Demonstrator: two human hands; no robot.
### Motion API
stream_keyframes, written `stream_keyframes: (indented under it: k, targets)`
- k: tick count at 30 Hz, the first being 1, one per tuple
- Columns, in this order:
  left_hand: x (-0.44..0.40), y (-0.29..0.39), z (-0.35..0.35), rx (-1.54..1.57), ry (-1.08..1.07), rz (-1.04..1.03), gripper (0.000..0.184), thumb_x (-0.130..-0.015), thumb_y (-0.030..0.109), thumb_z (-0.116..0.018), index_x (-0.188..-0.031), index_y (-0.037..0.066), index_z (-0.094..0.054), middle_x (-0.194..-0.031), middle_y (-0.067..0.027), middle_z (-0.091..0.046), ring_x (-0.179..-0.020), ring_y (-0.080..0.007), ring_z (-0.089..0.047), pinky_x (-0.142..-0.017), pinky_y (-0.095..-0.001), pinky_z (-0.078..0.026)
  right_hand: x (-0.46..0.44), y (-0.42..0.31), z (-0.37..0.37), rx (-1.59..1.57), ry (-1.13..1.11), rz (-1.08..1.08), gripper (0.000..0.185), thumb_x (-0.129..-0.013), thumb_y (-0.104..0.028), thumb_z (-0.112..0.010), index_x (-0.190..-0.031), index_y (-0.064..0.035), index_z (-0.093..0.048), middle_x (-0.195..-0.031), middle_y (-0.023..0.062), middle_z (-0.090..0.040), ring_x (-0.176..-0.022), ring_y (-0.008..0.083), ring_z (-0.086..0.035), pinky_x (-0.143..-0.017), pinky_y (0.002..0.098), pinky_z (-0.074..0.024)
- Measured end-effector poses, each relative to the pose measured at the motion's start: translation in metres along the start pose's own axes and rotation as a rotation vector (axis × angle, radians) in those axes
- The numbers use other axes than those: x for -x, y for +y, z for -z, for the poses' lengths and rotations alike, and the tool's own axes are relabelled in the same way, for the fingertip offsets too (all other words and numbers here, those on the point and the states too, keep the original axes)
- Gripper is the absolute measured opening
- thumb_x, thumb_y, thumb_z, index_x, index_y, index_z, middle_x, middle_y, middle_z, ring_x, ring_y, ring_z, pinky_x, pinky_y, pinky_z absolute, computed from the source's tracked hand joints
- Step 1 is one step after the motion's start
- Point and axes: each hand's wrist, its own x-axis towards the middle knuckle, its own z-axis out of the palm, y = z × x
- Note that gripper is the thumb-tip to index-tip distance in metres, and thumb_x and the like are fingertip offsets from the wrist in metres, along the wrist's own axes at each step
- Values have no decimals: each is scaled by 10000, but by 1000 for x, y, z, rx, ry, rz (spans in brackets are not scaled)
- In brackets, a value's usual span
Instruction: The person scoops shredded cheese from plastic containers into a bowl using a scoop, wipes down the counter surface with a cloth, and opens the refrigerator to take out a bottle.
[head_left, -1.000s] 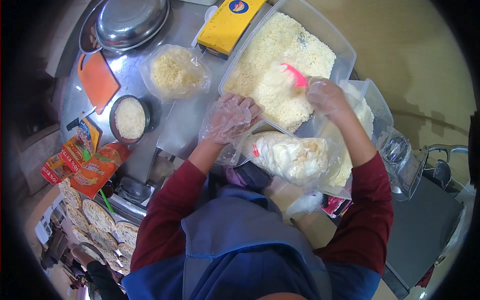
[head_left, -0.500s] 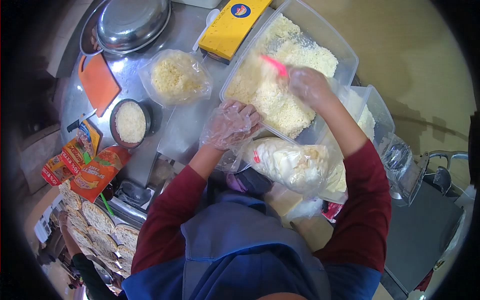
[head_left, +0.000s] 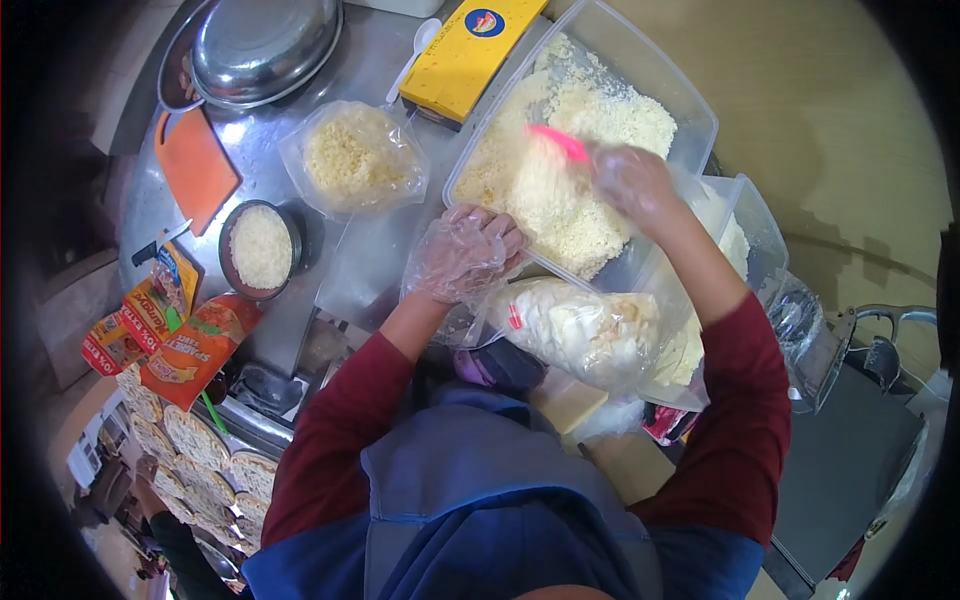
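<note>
My right hand (head_left: 636, 186), in a thin clear glove, grips a pink utensil (head_left: 560, 142) whose handle is hidden in the fist. The utensil sits in pale grated cheese (head_left: 565, 205), which is heaped inside a large clear plastic tub (head_left: 690, 95). My left hand (head_left: 468, 250), in a loose clear glove, has its fingers curled over the tub's near-left corner. Right below the tub lies a clear bag of white chunks (head_left: 585, 325). Some of the cheese around the utensil is blurred by motion.
Left of the tub are a bag of grated cheese (head_left: 355, 155), a yellow box (head_left: 470, 55), a black bowl (head_left: 262, 248), an orange cutting board (head_left: 195, 165) and a knife (head_left: 163, 240). A second tub (head_left: 765, 225) stands right. Another person's hand (head_left: 146, 468) is at lower left, near topped flatbreads (head_left: 200, 475).
My right hand and the pink utensil have moved right and slightly toward me through the cheese. My left hand stays at the tub's corner.
</note>
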Motion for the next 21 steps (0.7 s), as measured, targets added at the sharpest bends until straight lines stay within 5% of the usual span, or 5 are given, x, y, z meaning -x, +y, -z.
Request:
stream_keyframes:
  k: [8, 12, 14, 17, 21]
  targets:
    - [0, 1, 5, -29, -33, 8, 181, -774, 328, -684, -908, 219, -629, -910, 22, -590, -906, -189, -556, -845, -380, -423, -45, 69, -20, 69, 135, -354, 386, -953, -350, -364, -994, -120, -671, -1050, 138, -669, -1000, 326, -625, -902, 434, -462]
    - [-1, 0, 5, -21, -29, 2, 194, -771, 327, -688, -918, 218, -623, -912, 24, -588, -919, -188, -553, -847, -383, -418, 2, -12, 8, 293, -169, -115, 192, -861, -214, -550, -950, -98, -674, -998, 118, -670, -923, 284, -627, -829, 363, -491]
    - [1, 3, 4, -10, -33, -13, 198, -769, 325, -688, -921, 217, -621, -914, 24, -587, -923, -188, -553, -848, -384, -417, 25, 23, 23, 74, 206, 280, 289, -914, -263, -456, -924, -62, -664, -887, 142, -674, -862, 315, -650, -742, 434, -509]
    - [1, 1, 2, -41, -26, 1, 196, -762, 315, -690, -917, 216, -623, -920, 23, -588, -926, -187, -554, -844, -386, -416, -15, 70, 31, 691, 168, -260, 212, -869, -237, -516, -891, -103, -679, -935, 82, -678, -896, 235, -650, -708, 393, -516]
    - [0, 1, 1, -23, -42, 20, 190, -758, 307, -687, -915, 216, -631, -919, 23, -591, -930, -184, -558, -840, -387, -416, 10, 78, -10, 773, 41, -176, 179, -859, -170, -518, -885, -107, -684, -971, 79, -673, -928, 222, -644, -734, 371, -520]
